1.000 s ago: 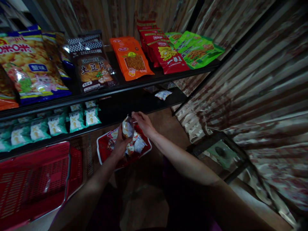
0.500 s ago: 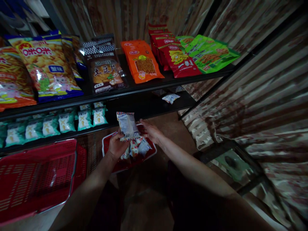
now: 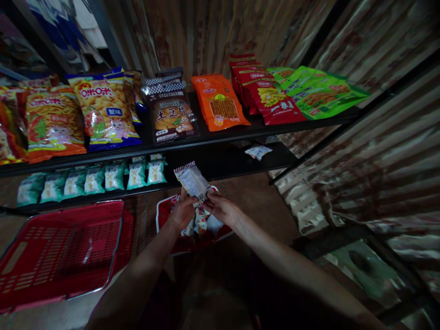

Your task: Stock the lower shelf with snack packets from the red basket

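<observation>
A small white snack packet (image 3: 192, 178) with a striped red-and-blue edge is held between my two hands, its printed side facing up. My left hand (image 3: 183, 211) is closed on its lower left, thumb on top. At its lower right corner, the fingers of my right hand (image 3: 222, 209) grip the edge. Just below them is a red basket (image 3: 167, 204) with a white rim, holding several small snack packets (image 3: 200, 223). A similar white packet (image 3: 258, 152) lies on the lower black shelf (image 3: 220, 162), at the right.
Rows of green-and-white packets (image 3: 115, 176) stand on the lower shelf at left. Larger snack bags (image 3: 106, 110) line the upper shelf. A red shopping basket (image 3: 68, 256) sits on the floor at left. A corrugated curtain (image 3: 378, 160) and a dark frame (image 3: 364, 261) are at right.
My right hand has moved in from beside the basket and now grips the packet's lower right corner. The packet has tilted. The camera view has shifted, so the shelves appear further right and lower.
</observation>
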Demonstrator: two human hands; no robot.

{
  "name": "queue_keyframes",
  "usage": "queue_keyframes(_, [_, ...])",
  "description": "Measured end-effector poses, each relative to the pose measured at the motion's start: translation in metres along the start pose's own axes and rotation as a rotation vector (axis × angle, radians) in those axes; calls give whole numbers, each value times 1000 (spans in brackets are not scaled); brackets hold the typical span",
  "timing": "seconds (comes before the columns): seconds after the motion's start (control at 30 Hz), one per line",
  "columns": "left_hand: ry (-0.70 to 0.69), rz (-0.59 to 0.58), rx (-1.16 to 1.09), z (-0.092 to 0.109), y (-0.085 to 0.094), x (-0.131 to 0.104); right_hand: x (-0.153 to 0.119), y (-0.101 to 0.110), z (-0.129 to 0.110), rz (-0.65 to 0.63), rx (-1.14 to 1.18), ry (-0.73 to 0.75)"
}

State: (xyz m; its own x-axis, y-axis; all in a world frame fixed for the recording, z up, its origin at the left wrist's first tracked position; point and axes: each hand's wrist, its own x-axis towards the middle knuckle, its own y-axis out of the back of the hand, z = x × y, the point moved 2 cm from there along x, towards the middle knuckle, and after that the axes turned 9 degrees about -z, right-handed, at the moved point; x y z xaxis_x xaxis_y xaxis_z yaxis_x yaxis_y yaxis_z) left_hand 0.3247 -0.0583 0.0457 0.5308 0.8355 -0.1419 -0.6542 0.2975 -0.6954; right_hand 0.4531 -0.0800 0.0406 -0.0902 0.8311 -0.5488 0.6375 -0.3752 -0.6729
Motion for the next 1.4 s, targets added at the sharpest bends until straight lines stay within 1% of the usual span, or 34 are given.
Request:
queue_keyframes(0.13, [3, -12, 16, 7, 1, 3, 0, 4, -4, 19, -47, 111])
queue_keyframes(0.2, [-15, 16, 6, 13, 5, 7, 1, 8, -6, 24, -104, 158])
queue_keyframes(0.23, [-25, 51, 1, 16, 8, 9, 1, 9, -6, 29, -133, 175])
queue_keyframes(0.37, [-83, 259, 16, 27, 19, 16, 3, 14, -5, 68, -217, 192])
queue_keyframes(0.43, [-101, 329, 32, 31, 22, 18, 3, 15, -5, 83, -255, 185])
queue_keyframes(0.6, [-112, 433, 121, 36, 27, 18, 0, 12, -5, 130, -302, 166])
queue_keyframes(0.77, [-99, 518, 140, 41, 31, 19, -4, 6, -9, 142, -292, 108])
queue_keyframes(0.83, [-90, 525, 143, 44, 33, 20, -6, 5, -10, 150, -285, 82])
queue_keyframes(0.97, [-39, 478, 111, 47, 36, 23, -7, 3, -10, 159, -260, 53])
queue_keyframes(1.13, [-10, 524, 60, 46, 39, 23, -8, 2, -8, 184, -245, 31])
queue_keyframes(1.4, [7, 392, -47, 48, 28, 21, -5, 5, -2, 175, -141, 40])
